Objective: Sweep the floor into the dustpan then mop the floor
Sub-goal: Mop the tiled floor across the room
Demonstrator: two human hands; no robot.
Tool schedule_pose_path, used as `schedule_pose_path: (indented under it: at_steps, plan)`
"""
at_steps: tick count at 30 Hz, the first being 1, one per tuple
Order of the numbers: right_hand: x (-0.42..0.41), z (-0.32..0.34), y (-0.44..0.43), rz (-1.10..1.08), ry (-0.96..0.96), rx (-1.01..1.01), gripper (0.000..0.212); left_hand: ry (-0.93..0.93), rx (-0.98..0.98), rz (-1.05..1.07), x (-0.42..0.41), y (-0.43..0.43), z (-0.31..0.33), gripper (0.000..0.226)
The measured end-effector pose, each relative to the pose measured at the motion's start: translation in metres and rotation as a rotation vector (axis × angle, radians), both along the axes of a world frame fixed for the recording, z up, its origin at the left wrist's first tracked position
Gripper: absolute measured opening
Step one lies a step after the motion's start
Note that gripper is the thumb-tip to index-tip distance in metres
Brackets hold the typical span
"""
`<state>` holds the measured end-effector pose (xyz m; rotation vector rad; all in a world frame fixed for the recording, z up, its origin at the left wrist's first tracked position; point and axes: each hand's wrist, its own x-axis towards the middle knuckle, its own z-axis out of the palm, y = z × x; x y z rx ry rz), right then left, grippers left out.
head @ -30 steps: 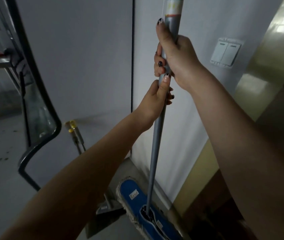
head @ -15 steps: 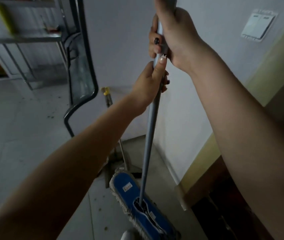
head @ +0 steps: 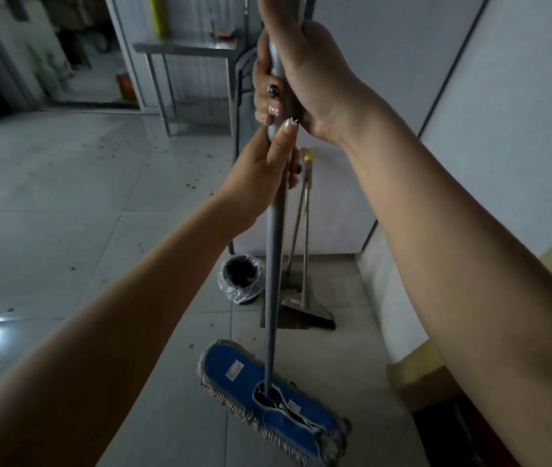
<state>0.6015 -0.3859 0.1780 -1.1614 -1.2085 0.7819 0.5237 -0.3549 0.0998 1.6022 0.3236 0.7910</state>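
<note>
A flat mop with a blue fringed head (head: 261, 392) lies on the tiled floor (head: 65, 203) near my feet. Its grey handle (head: 272, 281) rises straight up toward the camera. My right hand (head: 304, 72) grips the handle high up. My left hand (head: 262, 176) grips it just below, thumb lying along the shaft. Behind the mop, a broom (head: 308, 308) and a dustpan (head: 288, 318) lean upright against the white wall panel. Small green specks are scattered over the tiles.
A small bin lined with a plastic bag (head: 240, 278) stands left of the broom. A metal table (head: 187, 48) and a dark glass panel (head: 239, 96) stand further back. White wall panels (head: 503, 123) close the right side.
The view has swung left and down, away from the wall and toward the open floor. The mop moved with both hands still on the handle. Bin, broom and dustpan came into sight.
</note>
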Motion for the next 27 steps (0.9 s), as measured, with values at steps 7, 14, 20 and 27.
schedule_pose_path:
  at_steps: [7,14,20,27]
  plan:
    - [-0.074,-0.017,0.039,0.19,-0.048,0.011,0.043,-0.043,0.089,0.247,-0.073,0.032,-0.029,0.017]
    - [-0.121,-0.035,0.073,0.319,-0.064,-0.025,0.048,0.009,0.092,0.408,-0.125,0.059,-0.051,0.019]
    - [-0.146,-0.057,0.093,0.325,-0.072,-0.023,0.053,0.037,0.088,0.455,-0.149,0.074,-0.07,0.013]
    - [-0.158,-0.104,0.102,0.324,-0.12,-0.086,0.053,0.174,0.054,0.468,-0.167,0.083,-0.115,0.028]
